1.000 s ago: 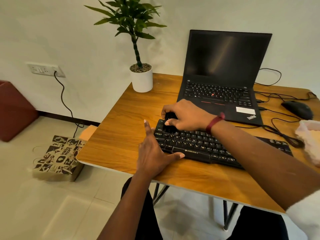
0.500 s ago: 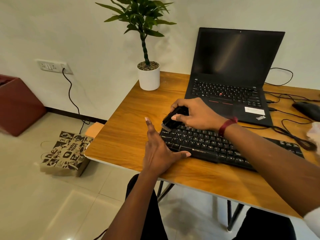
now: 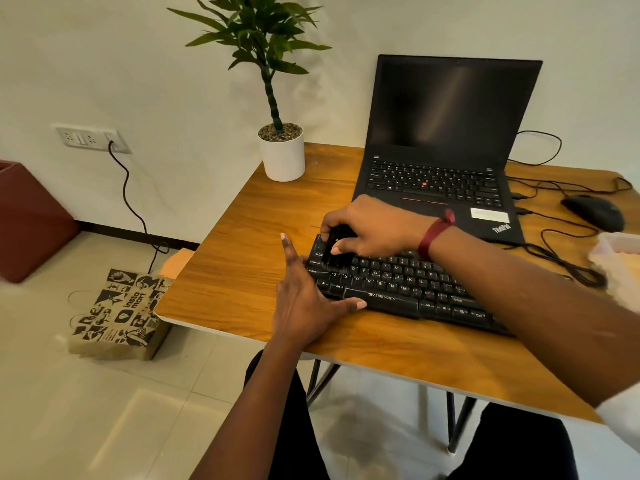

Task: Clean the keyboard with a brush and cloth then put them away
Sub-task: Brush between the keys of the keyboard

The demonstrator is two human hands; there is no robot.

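A black keyboard [image 3: 408, 285] lies on the wooden table in front of the laptop. My right hand [image 3: 374, 226] grips a small black brush [image 3: 334, 251], with its bristles down on the keys at the keyboard's left end. My left hand [image 3: 304, 299] rests flat with straight fingers against the keyboard's left edge, thumb along its front. A pale cloth [image 3: 620, 261] lies at the table's right edge, partly cut off by the frame.
An open black laptop [image 3: 446, 133] stands behind the keyboard. A white potted plant [image 3: 282, 157] is at the back left, and a black mouse [image 3: 594, 213] with loose cables at the right. A printed paper bag [image 3: 117, 313] sits on the floor to the left.
My right hand lifted the brush off the keyboard's left end half a second ago and has set it back down on the keys. My left hand has stayed in place.
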